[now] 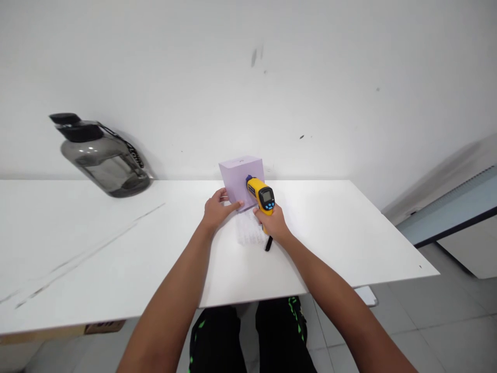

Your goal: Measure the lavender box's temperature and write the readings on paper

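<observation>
A lilac box [237, 182] stands near the wall at the middle of the table. My left hand [217, 211] grips its lower left corner, thumb on the front face and fingers along the side. In my right hand [275, 221] is a yellow and black infrared thermometer [257, 188], held by its handle. Its dark nose points at the front of the box; whether they touch I cannot tell. The small screen and blue buttons face me. Below the box lies a clear, bumpy plastic piece [250, 232], partly covered by my right hand. A short black piece [268, 243] shows under the handle.
A large grey see-through water bottle [106, 163] with a black lid and strap stands at the left by the wall. The white table [334, 228] ends at a slanted right edge. Beyond it is a pale blue panel [446, 210] with a dark edge.
</observation>
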Available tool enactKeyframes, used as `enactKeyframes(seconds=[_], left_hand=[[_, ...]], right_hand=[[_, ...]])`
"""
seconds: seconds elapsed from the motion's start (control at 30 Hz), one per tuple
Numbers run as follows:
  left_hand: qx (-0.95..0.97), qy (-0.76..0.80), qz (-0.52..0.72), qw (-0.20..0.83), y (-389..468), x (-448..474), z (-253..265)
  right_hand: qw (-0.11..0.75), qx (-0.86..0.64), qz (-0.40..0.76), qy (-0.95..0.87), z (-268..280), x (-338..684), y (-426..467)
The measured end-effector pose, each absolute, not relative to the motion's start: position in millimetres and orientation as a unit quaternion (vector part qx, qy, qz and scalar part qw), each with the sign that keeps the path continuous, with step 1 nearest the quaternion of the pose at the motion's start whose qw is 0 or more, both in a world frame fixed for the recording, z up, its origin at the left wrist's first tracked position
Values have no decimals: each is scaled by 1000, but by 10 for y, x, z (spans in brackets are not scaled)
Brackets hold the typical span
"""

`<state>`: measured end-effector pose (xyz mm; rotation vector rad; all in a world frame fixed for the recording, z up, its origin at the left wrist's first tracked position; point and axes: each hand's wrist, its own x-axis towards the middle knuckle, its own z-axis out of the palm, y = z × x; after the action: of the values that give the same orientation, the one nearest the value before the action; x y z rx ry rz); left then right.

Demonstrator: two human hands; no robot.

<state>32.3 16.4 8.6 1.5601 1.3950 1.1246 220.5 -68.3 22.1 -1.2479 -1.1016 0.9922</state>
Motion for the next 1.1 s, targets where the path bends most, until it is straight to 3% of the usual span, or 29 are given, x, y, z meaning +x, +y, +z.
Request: enactKeyframes(seconds=[0.67,1.1], left_hand=[[618,538,426,383,132,332,110],[601,565,417,382,135,349,125]], right_hand=[[552,-541,438,-459,196,2209,-637],[573,-611,272,-473,188,2158,-739]])
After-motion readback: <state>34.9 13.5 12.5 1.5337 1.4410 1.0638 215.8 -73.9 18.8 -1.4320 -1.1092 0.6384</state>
